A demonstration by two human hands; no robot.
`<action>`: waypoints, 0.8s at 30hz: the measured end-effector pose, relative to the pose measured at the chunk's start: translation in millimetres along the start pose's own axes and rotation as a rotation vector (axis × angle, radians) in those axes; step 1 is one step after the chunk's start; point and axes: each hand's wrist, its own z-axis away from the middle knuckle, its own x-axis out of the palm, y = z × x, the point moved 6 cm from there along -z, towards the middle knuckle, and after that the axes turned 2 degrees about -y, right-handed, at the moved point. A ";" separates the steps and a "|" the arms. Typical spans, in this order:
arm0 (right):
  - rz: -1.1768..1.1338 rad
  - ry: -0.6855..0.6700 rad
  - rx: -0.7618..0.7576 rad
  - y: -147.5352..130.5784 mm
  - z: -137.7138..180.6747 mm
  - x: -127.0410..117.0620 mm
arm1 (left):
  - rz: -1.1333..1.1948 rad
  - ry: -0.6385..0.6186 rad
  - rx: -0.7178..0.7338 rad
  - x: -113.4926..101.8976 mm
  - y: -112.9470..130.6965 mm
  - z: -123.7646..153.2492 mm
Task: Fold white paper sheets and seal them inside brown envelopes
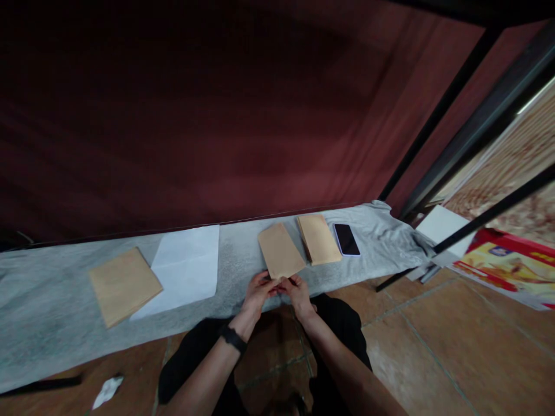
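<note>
A brown kraft paper bag or envelope (281, 249) lies near the middle of the cloth-covered bench, its near edge between my two hands. My left hand (259, 289) pinches that near edge from the left, and a dark band circles the wrist. From the right, my right hand (296, 292) closes on the same edge, fingertips almost meeting the left ones. Just right of it sits a thick stack of similar brown paper (319, 238). Farther left, another brown paper stack (125, 286) overlaps a white sheet (186, 268).
A smartphone (347, 240) lies right of the stack on the grey cloth (236, 260). Behind the bench rises a dark red panel (260, 144). A red and yellow printed box (511, 266) stands at the right. Crumpled white paper (107, 391) lies on the tiled floor.
</note>
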 end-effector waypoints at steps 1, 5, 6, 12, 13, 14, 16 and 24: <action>-0.012 -0.005 0.012 -0.7 0.6 -0.6 | -0.020 0.006 0.004 -0.8 0.2 -1.3; -0.109 0.051 0.090 -2.1 1.2 -9.0 | -0.084 0.026 0.009 -6.4 3.2 -3.7; -0.133 0.074 0.115 -2.2 1.0 -11.6 | -0.093 0.026 0.007 -7.7 4.2 -3.2; -0.153 0.102 0.129 -9.9 -3.5 -19.6 | -0.166 0.013 0.061 -4.3 11.5 3.6; -0.153 0.107 0.116 -11.6 -4.1 -20.8 | -0.169 0.006 0.073 -1.1 12.4 4.2; -0.153 0.112 0.103 -13.4 -4.5 -22.2 | -0.173 -0.002 0.083 2.7 13.3 4.4; -0.152 0.125 0.075 -17.3 -5.3 -25.8 | -0.184 -0.013 0.099 11.2 15.2 4.0; -0.169 0.233 -0.044 -43.7 -16.7 -62.7 | -0.199 -0.085 0.108 26.9 17.5 2.5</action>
